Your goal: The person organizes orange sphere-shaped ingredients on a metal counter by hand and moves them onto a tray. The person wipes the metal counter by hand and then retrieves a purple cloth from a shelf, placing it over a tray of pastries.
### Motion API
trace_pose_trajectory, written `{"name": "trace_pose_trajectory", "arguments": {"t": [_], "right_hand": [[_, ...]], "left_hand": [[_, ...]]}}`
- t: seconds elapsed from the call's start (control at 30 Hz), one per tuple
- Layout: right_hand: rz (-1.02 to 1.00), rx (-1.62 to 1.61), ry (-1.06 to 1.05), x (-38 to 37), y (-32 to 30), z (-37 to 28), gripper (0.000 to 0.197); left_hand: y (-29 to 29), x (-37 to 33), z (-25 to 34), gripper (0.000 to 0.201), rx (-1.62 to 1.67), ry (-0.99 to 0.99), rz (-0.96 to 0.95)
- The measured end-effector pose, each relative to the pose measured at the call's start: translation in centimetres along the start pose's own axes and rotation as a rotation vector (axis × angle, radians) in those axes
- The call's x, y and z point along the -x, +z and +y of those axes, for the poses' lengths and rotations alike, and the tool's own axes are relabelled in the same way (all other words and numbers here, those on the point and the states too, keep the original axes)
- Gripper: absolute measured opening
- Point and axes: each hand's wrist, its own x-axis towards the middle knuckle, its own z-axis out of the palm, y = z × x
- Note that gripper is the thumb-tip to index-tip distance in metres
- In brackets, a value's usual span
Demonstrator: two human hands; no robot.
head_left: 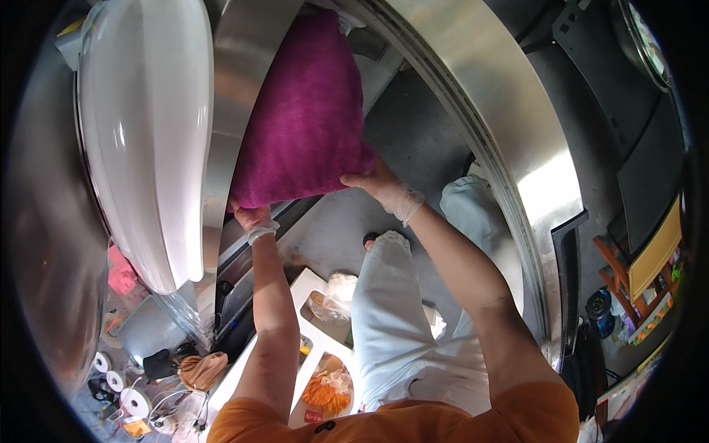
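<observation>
A magenta plush cushion (306,111) hangs in front of me, wide at its lower edge and narrowing toward the top. My left hand (252,216) is closed on its lower left corner, the fingertips hidden behind the fabric. At the lower right corner, my right hand (382,188) grips it with the thumb in front and the other fingers behind. Both hands wear thin clear gloves gathered at the wrists. The cushion's left side lies close to a steel panel (247,55); I cannot tell whether they touch.
A glossy white curved panel (151,133) stands at the left. A curved steel frame (509,96) arches over the right. Below my left arm, a white divided container (314,343) holds bags and an orange bundle (325,387). Spools (135,402) and cables lie at the lower left.
</observation>
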Motion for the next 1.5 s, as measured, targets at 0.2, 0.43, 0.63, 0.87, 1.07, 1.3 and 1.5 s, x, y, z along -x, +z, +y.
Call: {"name": "trace_pose_trajectory", "arguments": {"t": [0.2,0.43,0.63,0.87,1.07,1.3,1.5], "right_hand": [[0.016,0.044,0.226,-6.7,-4.7,-4.5,0.076],[0.245,0.170,0.030,-12.7,-5.7,-4.3,0.062],[0.243,0.053,-0.058,-7.3,-3.1,-5.3,0.047],[0.310,-0.128,-0.192,3.5,1.7,-7.6,0.039],[0.445,-0.019,-0.248,12.0,3.9,-7.0,0.038],[0.370,0.028,0.070,23.0,2.5,-4.8,0.041],[0.559,0.061,0.193,32.9,7.4,-6.1,0.044]], "left_hand": [[-1.5,-0.2,-1.8,0.058,0.041,-0.070,0.017],[2.7,2.9,-2.6,0.063,-0.104,-0.053,0.166],[0.9,3.1,-2.0,0.070,-0.086,-0.108,0.158],[0.3,4.4,-1.1,0.074,-0.084,-0.252,0.081],[5.3,9.5,-0.2,0.072,-0.091,-0.268,0.042],[4.3,15.1,0.6,0.067,-0.048,-0.328,-0.142],[3.1,20.5,1.5,0.062,0.055,-0.532,-0.139]]}}
